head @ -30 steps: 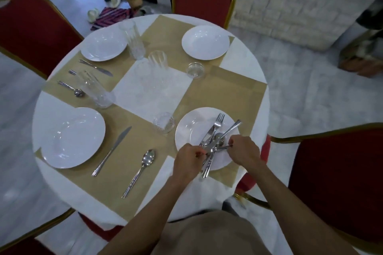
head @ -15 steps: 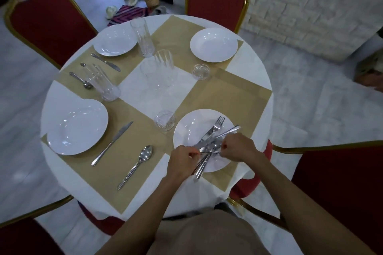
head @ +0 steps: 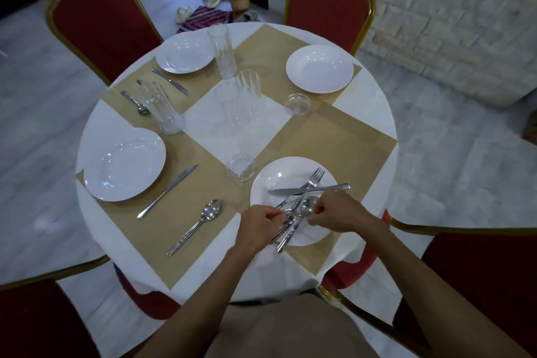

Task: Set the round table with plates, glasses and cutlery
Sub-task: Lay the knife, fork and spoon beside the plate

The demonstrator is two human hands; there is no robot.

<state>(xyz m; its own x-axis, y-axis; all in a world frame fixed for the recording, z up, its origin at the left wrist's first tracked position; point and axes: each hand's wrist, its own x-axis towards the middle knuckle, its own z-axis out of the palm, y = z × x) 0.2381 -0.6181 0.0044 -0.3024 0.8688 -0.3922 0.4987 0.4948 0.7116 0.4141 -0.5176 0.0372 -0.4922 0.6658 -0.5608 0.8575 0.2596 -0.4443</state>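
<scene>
Crossed steel cutlery [head: 300, 205] over the near white plate [head: 273, 180]; left hand [head: 258, 227] and right hand [head: 340, 212] both pinch it, fingers curled.

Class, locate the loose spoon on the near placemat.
In the head view, the spoon lies left of centre on the tan placemat, between the knife on its left and the left hand on its right.

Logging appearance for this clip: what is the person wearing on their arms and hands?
Both forearms are bare, with no sleeves in view. The left hand and right hand wear no gloves, and no watch, ring or bracelet shows. A beige garment shows at the bottom edge, between the arms.
</scene>
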